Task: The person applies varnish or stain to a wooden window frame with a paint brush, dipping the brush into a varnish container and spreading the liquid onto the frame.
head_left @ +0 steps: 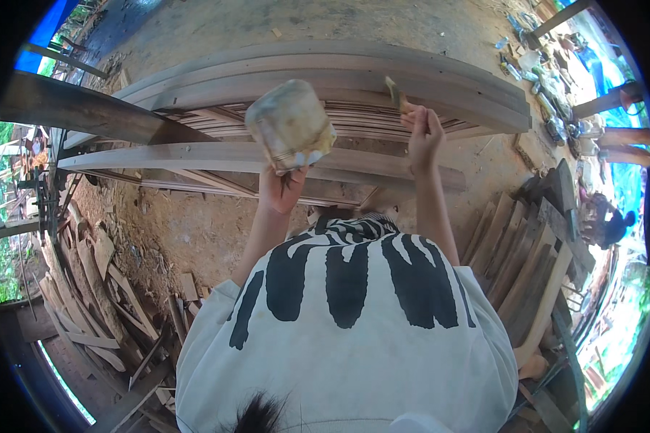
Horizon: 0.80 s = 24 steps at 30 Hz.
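Note:
My left hand [283, 189] is closed round the lower end of a boxy, translucent plastic container [287, 123], stained brown and yellowish. The container is raised in front of me, over the long wooden boards [217, 155]; what is inside cannot be made out. Off to the right, my right hand [423, 136] is up with its fingers pinched on a small brush [394, 94], whose pale flat end points up and away from me. The brush is apart from the container and appears above the far stack of boards [469, 90].
A thick dark post [87, 108] slants in from the left above the boards. Scrap wood is piled at the left [97, 289], and planks [516, 260] lean at the right. Bottles and litter [545, 94] lie on the ground at the far right. Bare dirt floor [325, 29] stretches beyond the boards.

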Each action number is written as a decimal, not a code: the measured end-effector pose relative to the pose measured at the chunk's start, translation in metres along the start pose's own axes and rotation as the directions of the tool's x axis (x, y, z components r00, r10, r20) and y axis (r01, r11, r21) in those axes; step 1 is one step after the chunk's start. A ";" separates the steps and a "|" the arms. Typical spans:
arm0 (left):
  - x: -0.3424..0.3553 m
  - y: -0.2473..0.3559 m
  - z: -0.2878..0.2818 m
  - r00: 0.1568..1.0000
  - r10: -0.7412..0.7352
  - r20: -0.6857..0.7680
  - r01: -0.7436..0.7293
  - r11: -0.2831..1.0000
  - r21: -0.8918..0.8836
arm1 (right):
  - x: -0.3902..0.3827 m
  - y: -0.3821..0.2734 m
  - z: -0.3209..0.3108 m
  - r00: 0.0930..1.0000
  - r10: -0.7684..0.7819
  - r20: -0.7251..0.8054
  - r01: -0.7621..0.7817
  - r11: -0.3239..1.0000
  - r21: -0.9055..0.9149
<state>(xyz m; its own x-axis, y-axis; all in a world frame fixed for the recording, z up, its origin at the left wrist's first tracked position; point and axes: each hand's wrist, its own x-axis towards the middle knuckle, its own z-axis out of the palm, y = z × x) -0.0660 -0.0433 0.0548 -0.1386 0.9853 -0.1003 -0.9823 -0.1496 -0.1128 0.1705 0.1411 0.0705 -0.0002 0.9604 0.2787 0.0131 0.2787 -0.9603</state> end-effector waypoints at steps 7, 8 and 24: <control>0.005 -0.031 0.047 0.958 0.267 -0.107 -0.144 0.768 0.624 | 0.029 0.012 -0.064 0.958 0.066 -0.278 -0.060 0.998 0.029; 0.004 -0.034 0.050 0.944 0.295 -0.146 -0.091 0.659 0.746 | 0.033 0.012 -0.077 0.959 0.066 -0.274 -0.060 0.998 0.029; -0.006 -0.046 0.061 0.973 0.232 -0.016 0.031 -0.062 0.998 | 0.001 0.014 -0.011 0.994 -0.101 0.047 0.108 0.980 -0.166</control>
<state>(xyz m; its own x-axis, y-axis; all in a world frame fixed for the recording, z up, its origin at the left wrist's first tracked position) -0.0278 -0.0371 0.1214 -0.3607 0.9222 -0.1394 -0.0697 0.1224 0.9900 0.1819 0.1462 0.0580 -0.0487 0.9263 0.3737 0.1787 0.3762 -0.9092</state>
